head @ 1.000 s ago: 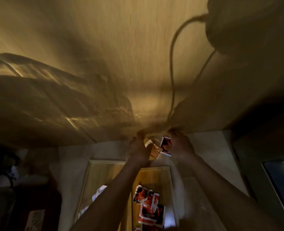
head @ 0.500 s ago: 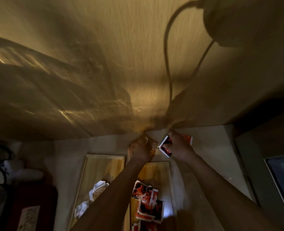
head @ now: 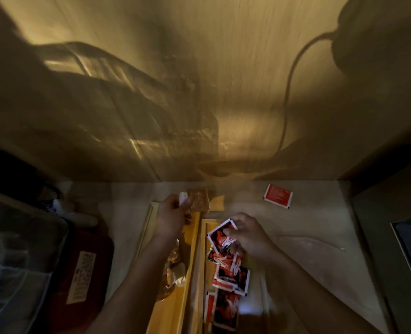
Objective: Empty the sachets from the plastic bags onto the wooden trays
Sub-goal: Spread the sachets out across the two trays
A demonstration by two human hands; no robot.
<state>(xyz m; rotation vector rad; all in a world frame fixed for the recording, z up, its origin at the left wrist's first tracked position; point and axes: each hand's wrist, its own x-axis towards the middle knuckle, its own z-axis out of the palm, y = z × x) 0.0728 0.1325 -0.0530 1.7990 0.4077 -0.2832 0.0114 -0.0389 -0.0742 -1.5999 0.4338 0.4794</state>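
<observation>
Two trays lie side by side on the bench (head: pixel 308 227), long axes running away from the person; left tray (head: pixel 175 307) holds brown sachets (head: pixel 173 261), right tray (head: pixel 205 237) holds red sachets (head: pixel 231 273); left hand (head: pixel 170 218) pinches a brown sachet (head: pixel 199 201) over the left tray's far end; right hand (head: pixel 247 233) pinches a red sachet (head: pixel 221 236) directly above the red pile; one stray sachet (head: pixel 278 196) lies well apart, far right, nearer the right hand; dim room, wall close behind.

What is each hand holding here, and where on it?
Left hand pinches an orange sachet at its left end. Right hand grips a red sachet by its right edge, over the right tray.
</observation>
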